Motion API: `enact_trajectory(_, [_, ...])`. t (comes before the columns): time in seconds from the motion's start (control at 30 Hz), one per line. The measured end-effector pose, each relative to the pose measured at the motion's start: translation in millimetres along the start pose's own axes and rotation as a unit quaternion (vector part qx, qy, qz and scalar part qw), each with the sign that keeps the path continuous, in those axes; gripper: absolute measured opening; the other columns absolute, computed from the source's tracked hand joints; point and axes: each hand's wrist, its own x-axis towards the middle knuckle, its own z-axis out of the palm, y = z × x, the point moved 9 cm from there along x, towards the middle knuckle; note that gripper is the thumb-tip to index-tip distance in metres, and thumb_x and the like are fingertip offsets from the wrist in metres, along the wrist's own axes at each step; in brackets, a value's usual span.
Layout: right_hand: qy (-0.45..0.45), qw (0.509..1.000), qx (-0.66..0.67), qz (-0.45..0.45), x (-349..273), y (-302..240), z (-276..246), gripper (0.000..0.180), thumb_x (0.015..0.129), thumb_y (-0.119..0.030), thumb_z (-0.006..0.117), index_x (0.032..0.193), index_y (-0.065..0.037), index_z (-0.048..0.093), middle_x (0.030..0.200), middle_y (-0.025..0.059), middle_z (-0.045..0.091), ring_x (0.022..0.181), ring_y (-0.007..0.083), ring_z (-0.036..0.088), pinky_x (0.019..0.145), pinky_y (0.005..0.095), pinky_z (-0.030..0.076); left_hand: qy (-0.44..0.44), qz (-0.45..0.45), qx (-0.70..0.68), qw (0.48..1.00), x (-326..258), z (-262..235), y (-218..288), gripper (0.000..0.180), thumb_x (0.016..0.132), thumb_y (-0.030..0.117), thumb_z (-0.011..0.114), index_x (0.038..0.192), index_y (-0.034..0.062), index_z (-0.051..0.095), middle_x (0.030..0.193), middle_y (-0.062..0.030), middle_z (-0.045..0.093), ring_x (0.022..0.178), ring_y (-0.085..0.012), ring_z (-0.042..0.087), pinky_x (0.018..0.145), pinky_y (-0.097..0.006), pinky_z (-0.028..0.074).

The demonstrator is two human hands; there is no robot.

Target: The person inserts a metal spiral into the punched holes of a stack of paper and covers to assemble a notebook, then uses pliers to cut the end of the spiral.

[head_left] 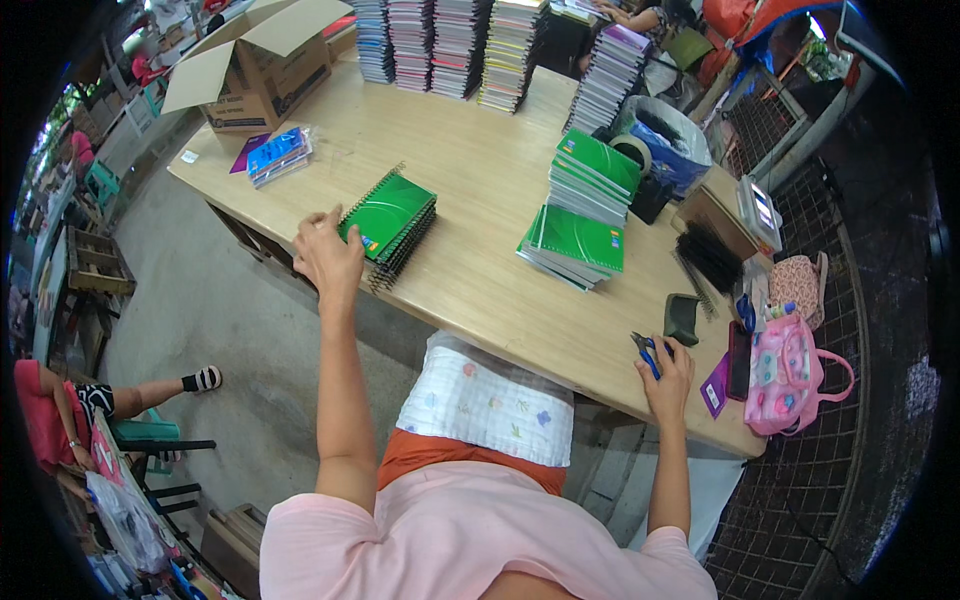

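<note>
A stack of green spiral-bound notebooks (392, 212) lies near the table's front edge, black wire coils showing along its sides. My left hand (330, 255) is at the stack's left side, fingers bent and apart, the thumb by the cover; it does not grip the stack. Farther right, my right hand (670, 378) is closed round the blue handles of small pliers (650, 353), whose jaws point away from me at the tabletop. Between my hands, farther back, green-covered books without coils (580, 238) are piled in uneven bundles.
Tall notebook stacks (455, 45) line the back of the table (490, 180). An open cardboard box (255, 85) and blue packets (280, 155) are at left. Black wire coils (708, 255), a dark green pouch (682, 318), a phone (738, 360) and a pink bag (785, 375) crowd the right.
</note>
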Motion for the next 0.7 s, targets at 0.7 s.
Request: enact_trajectory(0.7, [-0.122,0.977,-0.085,0.151,155.2,154.0,70.6,0.026,0.076,-0.021,0.079,0.098,-0.007,0.073,0.105,0.0155,0.066,0.099,0.0367,0.065,0.084,0.0472,0.054,-0.512,0.736,-0.067,0.437,-191.8,135.5,391.1,0.040,0.070,0.003,0.081,0.107,0.0164,0.076,0.111,-0.0058,0.071,0.109,-0.0301,0.065,0.089,-0.041,0.053])
